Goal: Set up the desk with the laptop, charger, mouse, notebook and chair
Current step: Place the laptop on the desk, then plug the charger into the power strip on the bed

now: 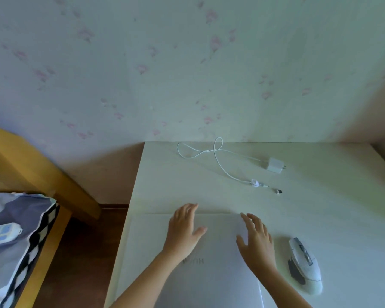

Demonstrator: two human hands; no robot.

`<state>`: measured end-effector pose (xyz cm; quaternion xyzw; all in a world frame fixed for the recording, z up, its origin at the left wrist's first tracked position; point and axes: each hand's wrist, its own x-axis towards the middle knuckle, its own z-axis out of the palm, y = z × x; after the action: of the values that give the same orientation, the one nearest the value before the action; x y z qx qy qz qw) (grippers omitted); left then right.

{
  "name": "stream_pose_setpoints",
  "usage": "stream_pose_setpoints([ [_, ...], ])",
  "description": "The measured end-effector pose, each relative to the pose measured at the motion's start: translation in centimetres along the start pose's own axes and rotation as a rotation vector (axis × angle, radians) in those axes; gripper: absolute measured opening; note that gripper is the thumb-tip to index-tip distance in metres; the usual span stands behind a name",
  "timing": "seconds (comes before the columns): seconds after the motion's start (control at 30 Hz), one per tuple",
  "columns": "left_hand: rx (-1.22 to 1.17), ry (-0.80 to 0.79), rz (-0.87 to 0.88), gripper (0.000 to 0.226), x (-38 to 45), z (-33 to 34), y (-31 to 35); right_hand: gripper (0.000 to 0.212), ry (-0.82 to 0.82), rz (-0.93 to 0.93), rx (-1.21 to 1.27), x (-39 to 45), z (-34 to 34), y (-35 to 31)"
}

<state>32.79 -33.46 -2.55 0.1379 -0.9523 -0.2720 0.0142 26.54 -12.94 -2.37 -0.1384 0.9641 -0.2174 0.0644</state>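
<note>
In the head view, both hands lie flat on the closed laptop (209, 258), which sits on the bench (320, 196) near its front edge. The left hand (183, 230) has its fingers straight and slightly apart, their tips at the lid's far edge. The right hand (257, 241) also has straight, spread fingers. The mouse (305, 265) sits just right of the right fingers. The charger (275, 165) and its cable (218, 161) lie beyond both hands' fingertips, well apart from them.
</note>
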Motion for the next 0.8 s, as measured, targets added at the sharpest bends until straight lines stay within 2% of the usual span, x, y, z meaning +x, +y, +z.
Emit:
stream_pose_setpoints([
  [0.13, -0.106, -0.017, 0.094, 0.074, 7.2, 1.1, 6.5, 0.057, 0.038, 0.085, 0.053, 4.8, -1.3, 2.1],
  [0.23, -0.045, -0.016, 0.235, 0.058, 13.4, 2.5, 10.8, 0.055, 0.063, 0.207, 0.108, 8.8, -2.1, 3.5],
  [0.33, 0.059, -0.042, 0.369, 0.053, 19.5, 4.6, 14.4, 0.053, 0.094, 0.247, 0.155, 12.6, -2.1, 4.5],
  [0.47, 0.221, -0.078, 0.430, 0.059, 25.7, 7.9, 17.4, 0.046, 0.097, 0.226, 0.199, 16.1, -1.0, 5.4],
  [0.57, 0.363, -0.138, 0.458, 0.068, 28.3, 10.2, 18.4, 0.034, 0.132, 0.201, 0.244, 17.8, 0.0, 5.5],
  [0.67, 0.402, -0.182, 0.496, 0.063, 29.9, 12.1, 18.6, 0.016, 0.188, 0.146, 0.197, 18.7, 0.6, 5.9],
  [0.8, 0.397, -0.187, 0.562, 0.057, 30.7, 13.3, 18.3, 0.005, 0.257, 0.045, 0.161, 18.8, 0.9, 6.1],
])
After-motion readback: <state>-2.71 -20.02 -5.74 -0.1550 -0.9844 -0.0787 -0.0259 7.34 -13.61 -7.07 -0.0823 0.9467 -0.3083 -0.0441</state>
